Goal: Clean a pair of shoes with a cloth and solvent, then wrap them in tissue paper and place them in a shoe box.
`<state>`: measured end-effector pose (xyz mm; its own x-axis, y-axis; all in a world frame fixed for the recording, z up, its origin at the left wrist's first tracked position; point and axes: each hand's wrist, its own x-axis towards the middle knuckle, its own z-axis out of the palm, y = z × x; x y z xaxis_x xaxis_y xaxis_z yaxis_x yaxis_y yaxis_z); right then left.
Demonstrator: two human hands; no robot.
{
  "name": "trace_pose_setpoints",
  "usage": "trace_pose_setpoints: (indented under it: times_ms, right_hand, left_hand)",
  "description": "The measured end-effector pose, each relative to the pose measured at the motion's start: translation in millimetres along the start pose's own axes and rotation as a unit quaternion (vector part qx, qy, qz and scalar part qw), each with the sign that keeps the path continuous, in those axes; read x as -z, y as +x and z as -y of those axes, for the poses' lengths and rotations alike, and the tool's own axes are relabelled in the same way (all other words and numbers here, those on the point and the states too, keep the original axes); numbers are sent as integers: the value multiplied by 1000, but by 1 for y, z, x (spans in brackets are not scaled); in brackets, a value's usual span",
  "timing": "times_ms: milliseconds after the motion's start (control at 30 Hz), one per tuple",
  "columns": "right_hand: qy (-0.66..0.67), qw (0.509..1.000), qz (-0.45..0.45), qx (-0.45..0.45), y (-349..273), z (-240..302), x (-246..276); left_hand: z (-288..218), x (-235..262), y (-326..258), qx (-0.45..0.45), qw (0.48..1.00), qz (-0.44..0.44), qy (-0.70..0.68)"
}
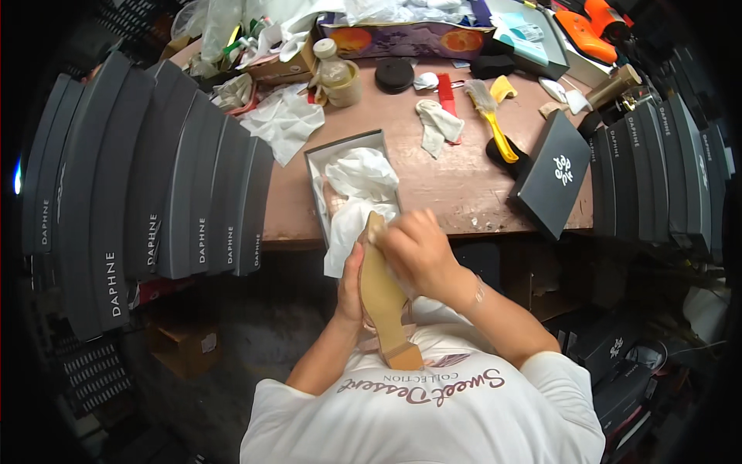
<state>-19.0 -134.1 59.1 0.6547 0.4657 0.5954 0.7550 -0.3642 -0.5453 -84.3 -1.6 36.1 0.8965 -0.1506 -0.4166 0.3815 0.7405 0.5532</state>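
Observation:
A shoe with a tan sole [384, 290] and a low block heel is held in front of my chest, sole facing up and toe pointing at the table. My left hand [350, 294] grips it along its left side; most of those fingers are hidden behind the shoe. Curled over the toe end of the sole is my right hand [421, 251], its fingers pressed together on something small and whitish that I cannot make out. Just beyond the toe, an open shoebox [313, 185] holds crumpled white tissue paper [359, 166], with a pinkish item partly showing beneath.
A dark box lid [553, 174] rests at the table's right edge. Stacks of grey shoeboxes [174, 178] flank both sides. Farther back are a yellow-handled brush [498, 131], a white cloth [439, 127], a bottle in a cup [338, 77] and a purple carton [406, 42].

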Motion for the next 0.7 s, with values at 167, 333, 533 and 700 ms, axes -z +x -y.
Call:
trace_pose_setpoints:
  times_ms: [167, 333, 533, 700]
  right_hand:
    - [54, 996, 56, 51, -51, 48, 3]
    - [14, 1000, 20, 6, -6, 5, -5]
    - [-14, 999, 32, 34, 2, 7, 2]
    - [66, 991, 7, 119, -32, 48, -15]
  left_hand:
    - [-11, -2, -6, -48, 998, 0, 49]
    - [-1, 8, -12, -10, 999, 49, -4]
    - [-4, 4, -15, -14, 999, 10, 51]
    - [-7, 16, -14, -101, 992, 6, 69]
